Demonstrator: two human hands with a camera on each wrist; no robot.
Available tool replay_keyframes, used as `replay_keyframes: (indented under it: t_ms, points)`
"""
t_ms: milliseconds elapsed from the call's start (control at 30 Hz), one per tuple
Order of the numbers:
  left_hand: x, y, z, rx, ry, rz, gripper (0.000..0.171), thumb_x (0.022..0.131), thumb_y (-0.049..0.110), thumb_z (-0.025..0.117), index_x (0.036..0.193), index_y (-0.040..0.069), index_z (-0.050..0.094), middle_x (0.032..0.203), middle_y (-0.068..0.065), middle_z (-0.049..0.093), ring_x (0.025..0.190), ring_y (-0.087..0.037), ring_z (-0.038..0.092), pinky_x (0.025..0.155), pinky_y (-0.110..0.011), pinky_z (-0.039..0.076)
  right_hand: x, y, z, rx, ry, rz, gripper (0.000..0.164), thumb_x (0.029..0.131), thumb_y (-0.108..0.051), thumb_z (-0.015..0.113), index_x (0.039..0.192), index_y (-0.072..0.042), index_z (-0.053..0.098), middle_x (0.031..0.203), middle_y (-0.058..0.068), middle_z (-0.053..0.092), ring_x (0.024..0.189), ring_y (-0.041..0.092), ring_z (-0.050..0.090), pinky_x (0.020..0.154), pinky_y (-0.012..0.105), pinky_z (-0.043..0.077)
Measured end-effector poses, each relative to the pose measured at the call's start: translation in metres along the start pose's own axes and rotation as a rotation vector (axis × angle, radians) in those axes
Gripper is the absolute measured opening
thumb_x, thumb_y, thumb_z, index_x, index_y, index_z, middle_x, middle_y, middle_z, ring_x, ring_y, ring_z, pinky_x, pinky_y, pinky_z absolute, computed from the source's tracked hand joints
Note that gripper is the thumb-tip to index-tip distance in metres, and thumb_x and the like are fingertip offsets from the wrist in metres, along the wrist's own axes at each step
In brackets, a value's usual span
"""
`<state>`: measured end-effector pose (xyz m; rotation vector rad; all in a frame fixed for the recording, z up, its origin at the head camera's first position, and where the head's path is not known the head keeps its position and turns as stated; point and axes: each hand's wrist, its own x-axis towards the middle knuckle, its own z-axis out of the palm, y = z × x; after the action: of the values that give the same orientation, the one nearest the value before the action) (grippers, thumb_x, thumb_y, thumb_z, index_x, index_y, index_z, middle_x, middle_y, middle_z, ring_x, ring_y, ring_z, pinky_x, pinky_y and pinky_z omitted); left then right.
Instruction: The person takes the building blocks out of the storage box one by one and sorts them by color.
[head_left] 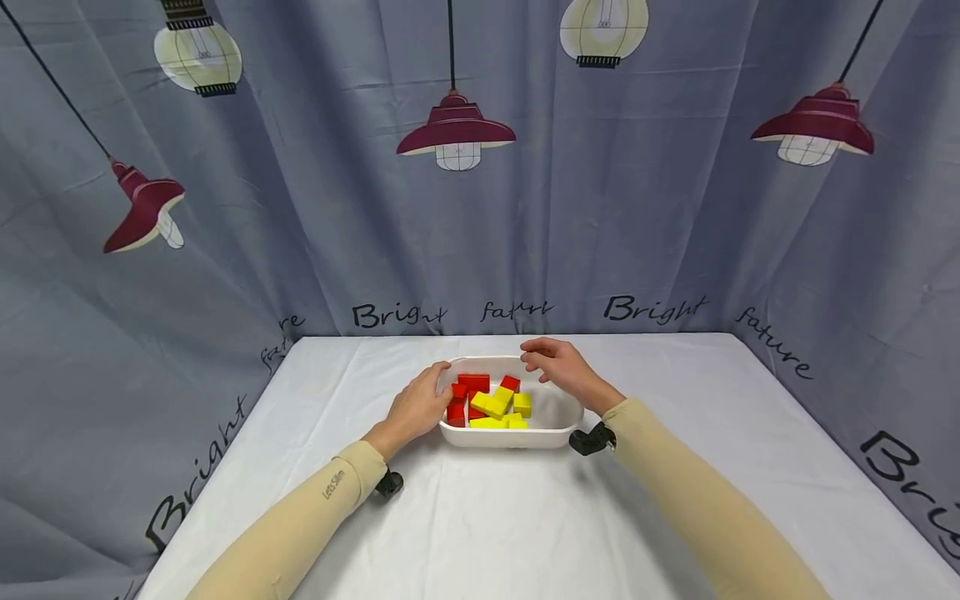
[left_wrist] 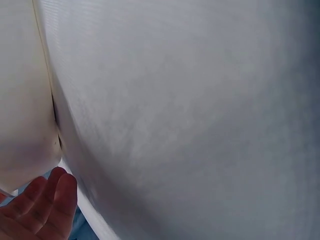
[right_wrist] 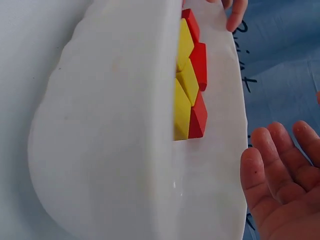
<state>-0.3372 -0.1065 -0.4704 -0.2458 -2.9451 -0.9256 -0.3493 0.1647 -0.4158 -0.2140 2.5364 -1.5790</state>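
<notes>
A white oval tub (head_left: 517, 437) stands mid-table, filled with red blocks (head_left: 474, 383) and yellow blocks (head_left: 491, 404). My left hand (head_left: 420, 407) rests against the tub's left rim, fingers fairly straight. In the left wrist view the left hand (left_wrist: 42, 210) lies beside the tub wall (left_wrist: 175, 125). My right hand (head_left: 558, 367) hovers over the back right rim, fingers relaxed, holding nothing. In the right wrist view the right hand (right_wrist: 280, 175) shows an open palm beside the tub (right_wrist: 110, 125), with yellow blocks (right_wrist: 184, 95) and red blocks (right_wrist: 199, 60) inside.
A white cloth covers the table (head_left: 487, 533). A grey curtain (head_left: 480, 208) printed with lamps hangs behind and along both sides of the table. Beige sleeves cover both forearms.
</notes>
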Motion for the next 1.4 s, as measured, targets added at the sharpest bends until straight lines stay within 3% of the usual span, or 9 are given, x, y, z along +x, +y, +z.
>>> replay_keyframes:
  t_ms: [133, 300, 733, 900, 1167, 1400]
  points:
    - [-0.001, -0.001, -0.001, 0.018, -0.005, 0.024, 0.053, 0.098, 0.030, 0.051, 0.149, 0.018, 0.044, 0.150, -0.007, 0.051, 0.131, -0.029, 0.055, 0.107, -0.054, 0.044, 0.005, -0.002, 0.000, -0.018, -0.026, 0.018, 0.040, 0.103, -0.026, 0.053, 0.138, -0.007, 0.056, 0.135, 0.021, 0.060, 0.122, 0.039, 0.058, 0.099, 0.047, 0.052]
    - [0.007, 0.004, -0.008, 0.035, 0.031, 0.062, 0.052, 0.098, 0.029, 0.050, 0.148, 0.018, 0.045, 0.148, -0.006, 0.052, 0.130, -0.029, 0.055, 0.106, -0.054, 0.045, 0.017, -0.009, -0.006, -0.042, -0.042, -0.024, 0.040, 0.101, -0.027, 0.054, 0.136, -0.007, 0.058, 0.133, 0.019, 0.062, 0.120, 0.039, 0.059, 0.099, 0.049, 0.051]
    - [0.010, 0.008, -0.013, 0.039, 0.021, 0.047, 0.052, 0.097, 0.028, 0.051, 0.148, 0.019, 0.045, 0.149, -0.006, 0.051, 0.129, -0.029, 0.055, 0.107, -0.054, 0.044, 0.034, -0.009, -0.013, -0.085, -0.155, 0.023, 0.043, 0.100, -0.026, 0.057, 0.137, -0.003, 0.059, 0.132, 0.019, 0.063, 0.120, 0.041, 0.056, 0.100, 0.052, 0.049]
    - [0.007, 0.004, -0.009, 0.033, -0.003, 0.023, 0.053, 0.097, 0.029, 0.051, 0.149, 0.020, 0.045, 0.149, -0.006, 0.051, 0.131, -0.029, 0.054, 0.109, -0.054, 0.042, 0.036, -0.008, -0.013, -0.138, -0.205, 0.051, 0.042, 0.099, -0.024, 0.059, 0.135, -0.004, 0.060, 0.128, 0.017, 0.065, 0.117, 0.040, 0.058, 0.095, 0.047, 0.051]
    - [0.004, 0.002, -0.002, 0.022, -0.023, 0.008, 0.054, 0.097, 0.027, 0.053, 0.149, 0.019, 0.044, 0.147, -0.007, 0.052, 0.128, -0.028, 0.055, 0.109, -0.053, 0.043, 0.040, -0.005, -0.013, -0.199, -0.274, 0.041, 0.039, 0.096, -0.022, 0.061, 0.132, -0.006, 0.063, 0.119, 0.017, 0.068, 0.114, 0.039, 0.059, 0.097, 0.052, 0.049]
    - [0.002, 0.001, -0.001, 0.025, -0.026, 0.005, 0.055, 0.096, 0.028, 0.054, 0.149, 0.019, 0.045, 0.146, -0.007, 0.052, 0.127, -0.028, 0.055, 0.108, -0.053, 0.043, 0.045, 0.004, -0.008, -0.216, -0.304, 0.072, 0.035, 0.095, -0.022, 0.065, 0.127, -0.007, 0.067, 0.110, 0.013, 0.071, 0.104, 0.034, 0.061, 0.093, 0.047, 0.052]
